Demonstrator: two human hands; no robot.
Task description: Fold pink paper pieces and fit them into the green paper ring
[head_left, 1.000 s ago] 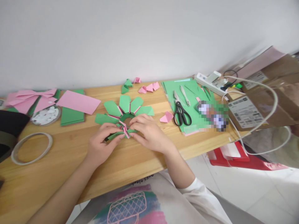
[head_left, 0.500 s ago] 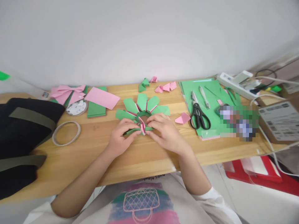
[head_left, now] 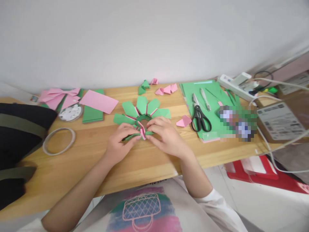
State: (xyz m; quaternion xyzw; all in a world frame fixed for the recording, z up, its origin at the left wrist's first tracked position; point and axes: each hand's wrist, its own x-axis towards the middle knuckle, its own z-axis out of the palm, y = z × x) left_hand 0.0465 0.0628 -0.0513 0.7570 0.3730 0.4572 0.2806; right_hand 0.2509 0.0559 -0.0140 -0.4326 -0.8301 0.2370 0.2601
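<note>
A green and pink paper flower (head_left: 141,105) lies on the wooden table, its folded petals set in a ring around an open centre. My left hand (head_left: 120,141) pinches a green petal at the near left of the ring. On the near right, my right hand (head_left: 166,135) grips the neighbouring petal between thumb and fingers. Between my fingertips a pink folded strip (head_left: 143,132) stands up from the ring. My fingers partly cover the near petals. A loose pink folded piece (head_left: 183,121) rests to the right of my right hand.
Black scissors (head_left: 201,119) and a utility knife (head_left: 205,99) lie on green paper sheets (head_left: 190,90). A tape roll (head_left: 59,141), pink paper (head_left: 99,101) and a pink bow (head_left: 61,97) are leftward. A black bag (head_left: 21,135) borders the left; a power strip (head_left: 238,88) the back right.
The view has turned slightly right, so everything sits a little further left in the picture. Both hands keep their hold on the flower, with hardly any visible movement.
</note>
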